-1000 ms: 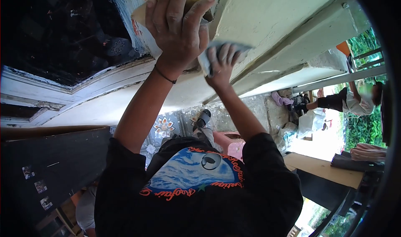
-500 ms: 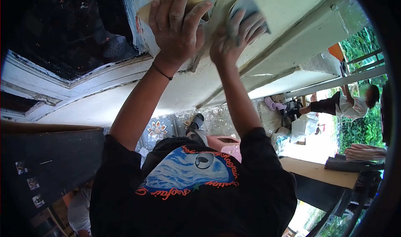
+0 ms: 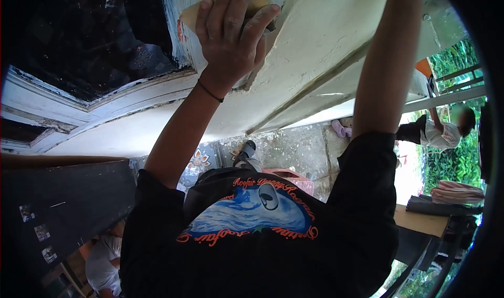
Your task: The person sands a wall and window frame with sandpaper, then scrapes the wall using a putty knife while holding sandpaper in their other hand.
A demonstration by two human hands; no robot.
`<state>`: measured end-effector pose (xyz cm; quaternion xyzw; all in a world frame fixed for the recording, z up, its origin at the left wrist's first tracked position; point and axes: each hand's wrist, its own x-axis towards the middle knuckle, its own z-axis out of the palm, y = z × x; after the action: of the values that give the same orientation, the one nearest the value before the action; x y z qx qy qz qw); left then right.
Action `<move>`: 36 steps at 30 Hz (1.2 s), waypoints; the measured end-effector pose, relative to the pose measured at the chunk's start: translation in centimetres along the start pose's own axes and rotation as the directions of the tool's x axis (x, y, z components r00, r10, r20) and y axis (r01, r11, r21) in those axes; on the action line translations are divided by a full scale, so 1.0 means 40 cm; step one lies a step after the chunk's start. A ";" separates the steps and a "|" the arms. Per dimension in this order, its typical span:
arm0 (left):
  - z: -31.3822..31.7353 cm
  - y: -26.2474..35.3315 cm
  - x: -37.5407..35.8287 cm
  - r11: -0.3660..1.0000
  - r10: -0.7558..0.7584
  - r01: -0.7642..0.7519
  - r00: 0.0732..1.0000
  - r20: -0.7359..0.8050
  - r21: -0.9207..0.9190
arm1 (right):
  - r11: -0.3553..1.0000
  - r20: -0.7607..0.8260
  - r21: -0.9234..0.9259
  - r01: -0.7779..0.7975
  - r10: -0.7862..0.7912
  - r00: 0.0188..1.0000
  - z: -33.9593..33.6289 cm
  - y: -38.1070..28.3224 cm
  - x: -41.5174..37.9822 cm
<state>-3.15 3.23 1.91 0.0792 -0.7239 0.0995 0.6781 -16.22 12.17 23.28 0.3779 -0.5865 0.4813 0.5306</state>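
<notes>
My left hand (image 3: pixel 231 35) presses a tan piece of sandpaper (image 3: pixel 190 18) flat against the pale wall edge beside the dark window pane (image 3: pixel 94 41). Its fingers are bent over the sheet, with a dark band round the wrist. Red marks (image 3: pixel 181 31) show on the wall by the sheet. Of my right arm, only the forearm (image 3: pixel 388 62) shows, reaching up past the top edge of the view; the hand itself and anything in it are out of frame. Bare cream wall (image 3: pixel 315 51) lies between the two arms.
A pink container (image 3: pixel 291 178) stands on the floor below. One person (image 3: pixel 443 132) is at the right, another (image 3: pixel 105 261) at the lower left. A black board (image 3: pixel 79 203) fills the left side; a tan tabletop (image 3: pixel 420 222) and folded cloths (image 3: pixel 457 192) are at the right.
My right hand, which held a grey sheet on the wall, has moved up and right out of view. My left hand and its sandpaper appear slightly further right.
</notes>
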 end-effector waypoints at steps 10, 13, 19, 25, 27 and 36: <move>-0.018 0.013 0.012 0.999 -0.033 0.033 0.998 0.049 -0.002 | 0.995 0.602 -0.060 0.082 -0.029 0.798 -0.125 0.047 -1.164; -0.004 0.015 0.015 0.999 -0.051 0.052 0.999 0.013 -0.007 | 0.993 0.544 -0.061 -0.102 0.119 0.830 -0.113 -0.001 -1.215; -0.017 0.011 0.010 0.999 -0.039 0.039 0.999 0.036 -0.004 | 0.997 0.294 -0.067 -0.048 0.066 0.954 -0.044 0.003 -0.950; -0.020 0.010 0.019 0.999 -0.024 0.025 0.999 0.020 -0.024 | 0.999 0.195 0.002 0.054 -0.053 0.979 -0.031 0.004 -0.546; -0.023 0.012 0.020 0.999 -0.026 0.027 0.999 0.019 -0.035 | 0.992 0.157 0.001 0.128 -0.127 0.979 -0.034 0.011 -0.422; -0.014 0.010 0.010 0.999 -0.039 0.039 0.999 0.031 -0.007 | 0.967 -0.014 0.004 -0.253 0.253 0.967 -0.027 -0.038 0.072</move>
<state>-2.72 3.77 2.34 0.0921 -0.7330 0.0822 0.6690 -14.93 13.04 26.35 0.2972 -0.6254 0.5485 0.4686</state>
